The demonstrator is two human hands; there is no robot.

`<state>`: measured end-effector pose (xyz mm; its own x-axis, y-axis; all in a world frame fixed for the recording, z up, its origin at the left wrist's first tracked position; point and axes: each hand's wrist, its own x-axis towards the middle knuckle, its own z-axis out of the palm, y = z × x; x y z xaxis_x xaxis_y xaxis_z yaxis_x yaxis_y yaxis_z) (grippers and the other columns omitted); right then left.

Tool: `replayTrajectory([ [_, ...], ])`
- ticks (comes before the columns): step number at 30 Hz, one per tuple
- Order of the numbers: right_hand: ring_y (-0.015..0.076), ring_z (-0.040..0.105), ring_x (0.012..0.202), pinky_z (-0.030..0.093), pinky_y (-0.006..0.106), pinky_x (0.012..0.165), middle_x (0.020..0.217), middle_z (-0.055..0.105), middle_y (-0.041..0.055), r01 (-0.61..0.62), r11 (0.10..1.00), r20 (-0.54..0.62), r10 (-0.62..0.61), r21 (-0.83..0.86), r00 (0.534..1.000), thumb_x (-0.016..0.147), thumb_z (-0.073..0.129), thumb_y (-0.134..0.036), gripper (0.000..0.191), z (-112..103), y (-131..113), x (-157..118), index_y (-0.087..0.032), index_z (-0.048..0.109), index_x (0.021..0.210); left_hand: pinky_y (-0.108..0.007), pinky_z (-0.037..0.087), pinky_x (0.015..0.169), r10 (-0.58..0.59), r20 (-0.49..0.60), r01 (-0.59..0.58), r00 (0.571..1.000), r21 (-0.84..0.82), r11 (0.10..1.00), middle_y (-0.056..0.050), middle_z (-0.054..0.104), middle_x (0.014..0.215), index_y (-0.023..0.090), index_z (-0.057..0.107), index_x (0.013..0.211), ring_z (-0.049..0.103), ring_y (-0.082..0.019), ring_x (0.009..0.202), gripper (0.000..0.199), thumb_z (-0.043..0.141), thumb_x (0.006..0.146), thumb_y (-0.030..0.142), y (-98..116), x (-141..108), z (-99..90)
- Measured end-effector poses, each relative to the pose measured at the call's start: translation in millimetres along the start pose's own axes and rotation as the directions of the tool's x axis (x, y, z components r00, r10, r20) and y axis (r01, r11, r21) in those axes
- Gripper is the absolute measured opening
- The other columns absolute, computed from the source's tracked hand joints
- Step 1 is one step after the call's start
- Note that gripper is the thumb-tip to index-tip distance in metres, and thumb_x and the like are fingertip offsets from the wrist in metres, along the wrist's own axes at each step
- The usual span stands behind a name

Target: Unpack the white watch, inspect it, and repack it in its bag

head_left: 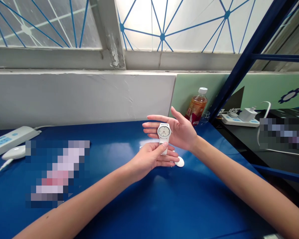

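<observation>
White watch [164,131] pinched in left hand [149,158], right hand [182,132] wide behind it, bottle [197,107] near surface [129,212]'s far right corner

The left fingers [170,158] hide part of a white round object [180,162]. The markings on the watch [163,131] are too small to read. Pixelation blurs one item [59,172] on the tabletop [139,205]; the left edge crops the power strip [17,136].

Watch [163,131] in left hand [148,157]; right hand [183,131] behind; bottle [197,107] beyond; power strip [15,138] on table [129,212], left.
</observation>
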<state>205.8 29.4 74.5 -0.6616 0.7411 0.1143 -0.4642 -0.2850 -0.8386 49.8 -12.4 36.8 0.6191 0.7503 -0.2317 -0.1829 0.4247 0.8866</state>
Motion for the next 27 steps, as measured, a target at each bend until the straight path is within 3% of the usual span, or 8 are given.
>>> replayTrajectory([
  [7, 0.0258, 0.061, 0.115, 0.042, 0.045, 0.104, 0.126, 0.066, 0.0101, 0.08, 0.987, -0.073, -0.091, -0.14, 0.993, 0.087, 0.048, -0.031, 0.039, -8, 2, -16, -0.018, 0.063, 0.121, -0.033, 0.054, 0.072, 0.087, 0.088, -0.069, 0.992, -0.189, 0.98, 0.0, 0.056, 0.053, 0.011, 0.064, 0.08, 0.064, -0.018, 0.061, 0.037, 0.059, 0.092, 0.046, 5, 0, -0.9],
  [9, 0.0265, 0.062, 0.114, 0.043, 0.047, 0.103, 0.128, 0.064, 0.0101, 0.078, 0.966, -0.086, -0.102, -0.245, 0.991, 0.087, 0.055, -0.029, 0.039, -10, 6, -29, -0.02, 0.061, 0.124, -0.032, 0.053, 0.072, 0.086, 0.124, -0.051, 0.988, -0.262, 0.964, 0.002, 0.051, 0.046, 0.013, 0.064, 0.075, 0.062, -0.017, 0.059, 0.038, 0.055, 0.093, 0.045, 7, -1, -1.9],
  [11, 0.0248, 0.064, 0.109, 0.046, 0.045, 0.1, 0.125, 0.066, 0.0084, 0.128, 0.895, -0.124, -0.198, -0.428, 0.972, 0.086, 0.063, -0.026, 0.037, -10, 12, -42, -0.022, 0.061, 0.123, -0.032, 0.052, 0.072, 0.059, 0.154, -0.011, 0.986, -0.295, 0.955, 0.003, 0.046, 0.043, 0.015, 0.062, 0.071, 0.06, -0.017, 0.058, 0.042, 0.051, 0.095, 0.047, 8, -1, -2.4],
  [15, 0.0217, 0.067, 0.086, 0.053, 0.037, 0.08, 0.097, 0.072, 0.0059, 0.161, 0.709, -0.199, -0.397, -0.687, 0.896, 0.088, 0.066, -0.034, 0.019, -10, 26, -58, -0.022, 0.069, 0.102, -0.032, 0.05, 0.072, -0.036, 0.193, 0.07, 0.98, -0.173, 0.983, 0.001, 0.052, 0.044, 0.015, 0.062, 0.069, 0.063, -0.018, 0.059, 0.054, 0.048, 0.092, 0.062, 6, -3, -0.7],
  [19, 0.0195, 0.063, 0.071, 0.05, 0.033, 0.067, 0.08, 0.069, 0.0043, 0.09, 0.625, -0.253, -0.439, -0.775, 0.862, 0.087, 0.065, -0.044, 0.025, -22, 31, -64, -0.019, 0.069, 0.09, -0.034, 0.051, 0.075, -0.043, 0.059, 0.039, 0.997, 0.065, 0.997, -0.011, 0.072, 0.074, 0.01, 0.067, 0.093, 0.07, -0.023, 0.073, 0.062, 0.048, 0.088, 0.069, 6, -5, 3.5],
  [22, 0.0201, 0.064, 0.076, 0.05, 0.035, 0.074, 0.085, 0.071, 0.0058, 0.07, 0.662, -0.256, -0.383, -0.746, 0.888, 0.091, 0.06, -0.047, 0.03, -29, 30, -66, -0.018, 0.068, 0.089, -0.035, 0.052, 0.078, 0.02, 0.026, -0.025, 0.999, 0.206, 0.978, -0.015, 0.074, 0.089, 0.008, 0.065, 0.103, 0.071, -0.024, 0.081, 0.064, 0.056, 0.084, 0.068, 5, -6, 7.6],
  [27, 0.023, 0.062, 0.112, 0.047, 0.042, 0.098, 0.119, 0.069, 0.0094, 0.164, 0.878, -0.257, -0.303, -0.449, 0.918, 0.094, 0.057, -0.042, 0.027, -19, 34, -66, -0.022, 0.068, 0.109, -0.036, 0.055, 0.079, -0.01, 0.11, -0.023, 0.994, 0.296, 0.955, -0.015, 0.075, 0.09, 0.01, 0.067, 0.101, 0.073, -0.025, 0.082, 0.054, 0.064, 0.083, 0.061, -6, -6, 12.3],
])
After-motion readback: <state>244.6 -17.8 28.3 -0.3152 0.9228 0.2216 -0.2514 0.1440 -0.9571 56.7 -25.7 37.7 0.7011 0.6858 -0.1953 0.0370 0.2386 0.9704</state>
